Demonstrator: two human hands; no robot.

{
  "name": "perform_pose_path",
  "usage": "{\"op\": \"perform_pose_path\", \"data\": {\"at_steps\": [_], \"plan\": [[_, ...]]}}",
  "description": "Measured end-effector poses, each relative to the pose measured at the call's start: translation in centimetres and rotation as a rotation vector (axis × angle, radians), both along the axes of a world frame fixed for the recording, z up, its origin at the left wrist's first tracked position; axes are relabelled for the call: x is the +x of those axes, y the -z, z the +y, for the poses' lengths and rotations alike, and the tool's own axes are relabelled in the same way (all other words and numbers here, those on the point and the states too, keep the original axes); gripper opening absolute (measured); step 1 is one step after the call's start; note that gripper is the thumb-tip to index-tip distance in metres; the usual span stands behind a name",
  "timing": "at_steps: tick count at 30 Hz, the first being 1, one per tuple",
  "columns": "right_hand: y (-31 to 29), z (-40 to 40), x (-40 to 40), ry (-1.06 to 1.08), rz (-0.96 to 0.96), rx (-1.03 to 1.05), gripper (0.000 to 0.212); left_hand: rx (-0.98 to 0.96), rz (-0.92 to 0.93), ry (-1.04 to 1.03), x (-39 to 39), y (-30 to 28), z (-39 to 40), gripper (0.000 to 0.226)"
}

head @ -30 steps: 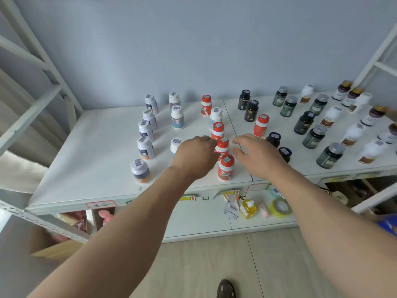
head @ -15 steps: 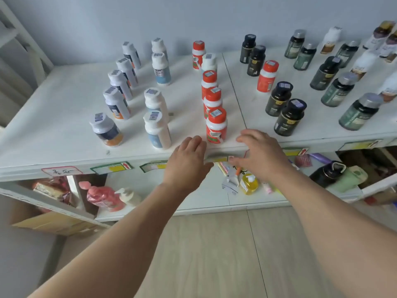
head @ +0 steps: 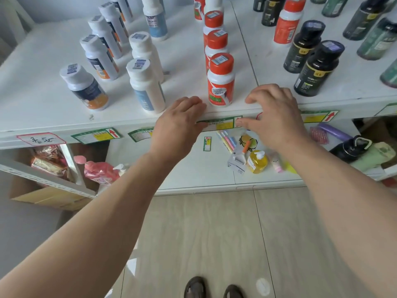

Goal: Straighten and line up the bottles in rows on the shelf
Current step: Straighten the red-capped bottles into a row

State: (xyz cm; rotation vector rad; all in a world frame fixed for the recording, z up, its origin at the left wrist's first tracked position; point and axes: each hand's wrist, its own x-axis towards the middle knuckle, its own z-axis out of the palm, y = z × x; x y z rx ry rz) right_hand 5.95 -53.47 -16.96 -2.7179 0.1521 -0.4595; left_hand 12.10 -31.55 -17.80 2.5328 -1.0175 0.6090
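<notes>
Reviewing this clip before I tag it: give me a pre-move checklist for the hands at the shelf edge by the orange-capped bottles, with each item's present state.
1. Left hand holds nothing: ok, fingers relaxed at the shelf edge.
2. Right hand holds nothing: ok, fingers loosely curled.
3. Front orange-capped bottle upright: ok.
4. Orange-capped row straight: ok, one behind another.
5. Stray orange-capped bottle in that row: not ok, stands right of it.
6. Front black bottles aligned: cannot tell.
</notes>
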Motion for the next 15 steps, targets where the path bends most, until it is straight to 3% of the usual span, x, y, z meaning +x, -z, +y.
{"op": "perform_pose_path", "data": {"at_steps": [7,12,15], "plan": [[-0.4,0.3,-0.4,0.01,0.05,0.044,0.048,-0.031,0.071,-0.025,-0.6,-0.1,-0.2,0.031],[-3.4,0.1,-0.6,-0.025,0.263,0.166,0.059,-0.085,0.462,-0.114,-1.3,-2.9,-0.2,0.042],[-6.2,0.8,-0.2,-0.011,0.223,0.299,0.066,-0.136,0.646,-0.182,-1.4,-4.8,-0.9,0.055]]}}
